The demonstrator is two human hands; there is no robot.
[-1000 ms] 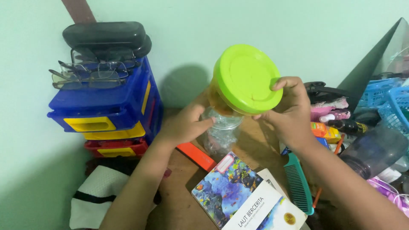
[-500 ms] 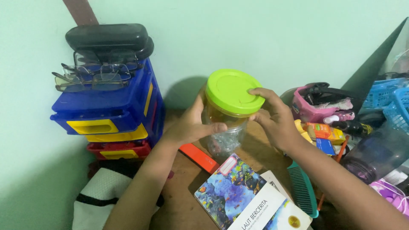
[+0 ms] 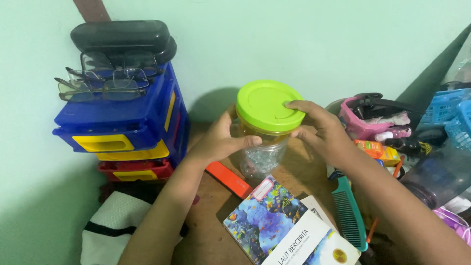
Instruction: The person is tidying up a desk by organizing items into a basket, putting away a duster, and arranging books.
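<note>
Clear plastic jar (image 3: 258,154), likely light and slick, best gripped at mid-body: left hand (image 3: 219,142) wrapped around it, right hand (image 3: 319,131) pinching green lid (image 3: 269,105).

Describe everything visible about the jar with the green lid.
The jar is clear plastic, round, with small pale bits inside low down. A lime-green lid, flat with a raised rim, sits on its mouth. It stands upright over the wooden table. The left hand grips its side; the right hand holds the lid's edge.
</note>
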